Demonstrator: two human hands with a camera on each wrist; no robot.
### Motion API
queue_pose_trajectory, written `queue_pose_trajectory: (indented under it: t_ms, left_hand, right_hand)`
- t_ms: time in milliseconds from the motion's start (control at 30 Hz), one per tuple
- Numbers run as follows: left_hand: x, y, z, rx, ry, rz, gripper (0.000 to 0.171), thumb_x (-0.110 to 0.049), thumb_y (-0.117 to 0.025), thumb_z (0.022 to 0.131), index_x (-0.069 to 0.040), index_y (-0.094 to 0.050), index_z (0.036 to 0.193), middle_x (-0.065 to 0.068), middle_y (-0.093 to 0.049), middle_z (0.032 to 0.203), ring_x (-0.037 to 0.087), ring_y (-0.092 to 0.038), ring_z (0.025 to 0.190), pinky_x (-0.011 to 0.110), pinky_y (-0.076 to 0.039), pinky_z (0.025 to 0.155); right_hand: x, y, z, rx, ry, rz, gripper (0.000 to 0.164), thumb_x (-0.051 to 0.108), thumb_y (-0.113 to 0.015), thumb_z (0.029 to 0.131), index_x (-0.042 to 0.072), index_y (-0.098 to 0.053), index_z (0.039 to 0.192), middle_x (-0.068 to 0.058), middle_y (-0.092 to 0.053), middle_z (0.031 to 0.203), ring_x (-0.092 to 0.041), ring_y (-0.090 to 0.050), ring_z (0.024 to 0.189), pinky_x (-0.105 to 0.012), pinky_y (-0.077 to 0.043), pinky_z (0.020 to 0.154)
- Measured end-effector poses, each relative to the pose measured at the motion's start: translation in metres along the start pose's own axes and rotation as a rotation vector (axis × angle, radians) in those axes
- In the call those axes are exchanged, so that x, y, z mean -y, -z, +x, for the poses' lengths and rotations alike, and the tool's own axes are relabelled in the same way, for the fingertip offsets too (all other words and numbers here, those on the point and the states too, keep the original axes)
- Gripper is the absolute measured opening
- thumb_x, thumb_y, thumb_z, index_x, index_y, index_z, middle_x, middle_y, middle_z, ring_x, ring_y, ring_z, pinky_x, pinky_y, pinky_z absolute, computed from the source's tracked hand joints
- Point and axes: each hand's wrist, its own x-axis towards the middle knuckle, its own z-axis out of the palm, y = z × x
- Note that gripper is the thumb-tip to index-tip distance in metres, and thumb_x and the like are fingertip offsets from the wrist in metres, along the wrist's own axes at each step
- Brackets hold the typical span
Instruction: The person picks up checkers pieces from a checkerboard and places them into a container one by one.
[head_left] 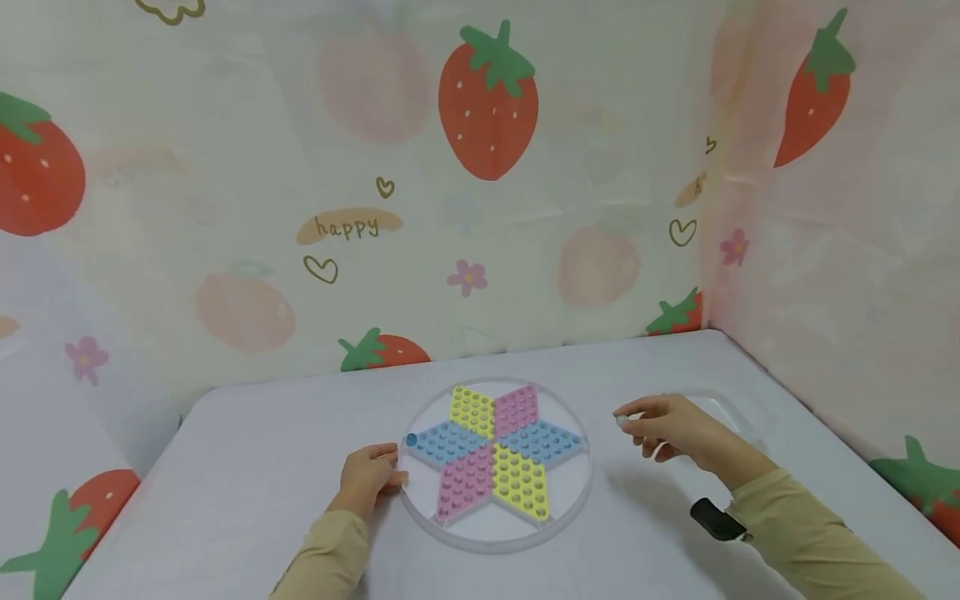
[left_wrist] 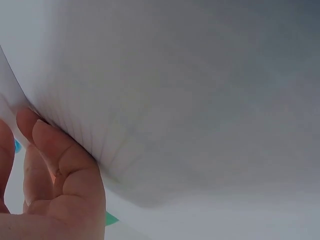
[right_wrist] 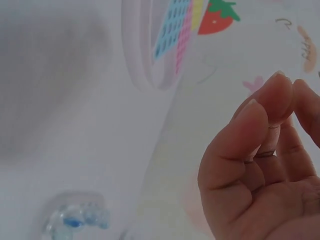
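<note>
A round Chinese checkers board (head_left: 495, 533) lies on the white table, its six-pointed star in yellow, pink and blue sections with rows of round hollows. One blue marble (head_left: 412, 439) sits at the star's left tip. Against the left rim rests my left hand (head_left: 367, 481), fingertips and thumb touching the edge, fingers loosely bent. To the right of the board, raised above the table, my right hand (head_left: 671, 429) pinches a small pale marble (head_left: 622, 422) between thumb and fingertips. In the right wrist view the fingertips hide that marble.
Behind the right hand lies a clear tray (head_left: 712, 400); several bluish marbles (right_wrist: 75, 221) show in it in the right wrist view. A black band (head_left: 717, 520) is on the right wrist. Strawberry-printed cloth (head_left: 487, 250) hangs behind the table and on both sides.
</note>
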Motion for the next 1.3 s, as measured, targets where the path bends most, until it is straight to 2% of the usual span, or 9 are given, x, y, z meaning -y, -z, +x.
queue_pose_trajectory:
  t_ms: [300, 433, 633, 733, 867, 967, 1100, 1300]
  left_hand:
    - [0.001, -0.002, 0.000, 0.013, 0.008, 0.007, 0.050, 0.004, -0.069, 0.083, 0.006, -0.054, 0.131, 0.026, -0.058, 0.128, 0.015, -0.056, 0.056, 0.026, -0.044, 0.054]
    - [0.000, 0.002, -0.001, 0.015, 0.011, 0.005, 0.051, 0.005, -0.068, 0.083, 0.006, -0.053, 0.132, 0.026, -0.057, 0.129, 0.014, -0.057, 0.054, 0.026, -0.044, 0.053]
    - [0.000, 0.008, -0.003, 0.015, 0.012, -0.011, 0.052, 0.005, -0.067, 0.083, 0.007, -0.052, 0.133, 0.026, -0.057, 0.128, 0.011, -0.057, 0.050, 0.025, -0.044, 0.051]
    - [0.001, 0.006, -0.002, 0.027, 0.019, -0.026, 0.050, 0.004, -0.067, 0.084, 0.007, -0.052, 0.132, 0.025, -0.061, 0.122, 0.011, -0.057, 0.049, 0.024, -0.045, 0.051]
    - [0.001, 0.002, -0.001, 0.027, 0.033, -0.032, 0.049, 0.004, -0.065, 0.085, 0.005, -0.053, 0.133, 0.026, -0.059, 0.126, 0.011, -0.056, 0.049, 0.024, -0.045, 0.051]
    - [-0.001, 0.000, 0.000, 0.034, 0.041, -0.039, 0.051, 0.006, -0.065, 0.085, 0.004, -0.052, 0.134, 0.026, -0.054, 0.133, 0.011, -0.056, 0.049, 0.024, -0.045, 0.051]
    - [-0.003, 0.000, -0.001, 0.033, 0.043, -0.037, 0.050, 0.005, -0.064, 0.086, 0.004, -0.052, 0.134, 0.027, -0.054, 0.133, 0.011, -0.056, 0.049, 0.024, -0.045, 0.052]
    - [-0.003, 0.001, -0.004, 0.029, 0.039, -0.043, 0.048, 0.006, -0.063, 0.087, 0.005, -0.052, 0.133, 0.028, -0.055, 0.130, 0.011, -0.055, 0.049, 0.023, -0.047, 0.052]
  right_hand:
    - [-0.009, 0.019, -0.008, -0.009, 0.012, -0.003, 0.047, 0.023, -0.066, 0.094, -0.006, -0.055, 0.129, -0.005, -0.057, 0.080, -0.018, -0.058, 0.069, -0.031, -0.050, 0.064]
    - [-0.008, 0.029, -0.006, 0.002, 0.008, 0.009, 0.048, 0.024, -0.065, 0.094, -0.006, -0.054, 0.130, -0.004, -0.057, 0.079, -0.017, -0.057, 0.069, -0.030, -0.050, 0.064]
    - [-0.005, 0.045, -0.001, -0.023, -0.014, -0.008, 0.050, 0.023, -0.065, 0.095, -0.005, -0.052, 0.133, -0.004, -0.057, 0.079, -0.016, -0.058, 0.071, -0.030, -0.050, 0.065]
    - [-0.005, 0.052, -0.003, -0.037, -0.027, -0.021, 0.050, 0.022, -0.065, 0.095, -0.006, -0.051, 0.133, -0.004, -0.058, 0.081, -0.017, -0.059, 0.072, -0.030, -0.050, 0.065]
    - [-0.007, 0.060, -0.006, -0.044, -0.027, -0.038, 0.052, 0.024, -0.065, 0.095, -0.006, -0.050, 0.134, -0.004, -0.059, 0.083, -0.017, -0.059, 0.075, -0.030, -0.051, 0.067]
    - [-0.011, 0.066, -0.005, -0.047, -0.026, -0.057, 0.053, 0.024, -0.063, 0.096, -0.007, -0.048, 0.135, -0.005, -0.060, 0.090, -0.017, -0.058, 0.078, -0.031, -0.051, 0.068]
    - [-0.017, 0.072, -0.002, -0.052, -0.033, -0.088, 0.055, 0.026, -0.061, 0.096, -0.009, -0.046, 0.136, -0.010, -0.063, 0.106, -0.019, -0.057, 0.086, -0.032, -0.050, 0.072]
    - [-0.029, 0.080, 0.005, -0.075, -0.069, -0.168, 0.058, 0.032, -0.062, 0.096, -0.008, -0.048, 0.136, -0.019, -0.059, 0.126, -0.032, -0.054, 0.105, -0.034, -0.049, 0.080]
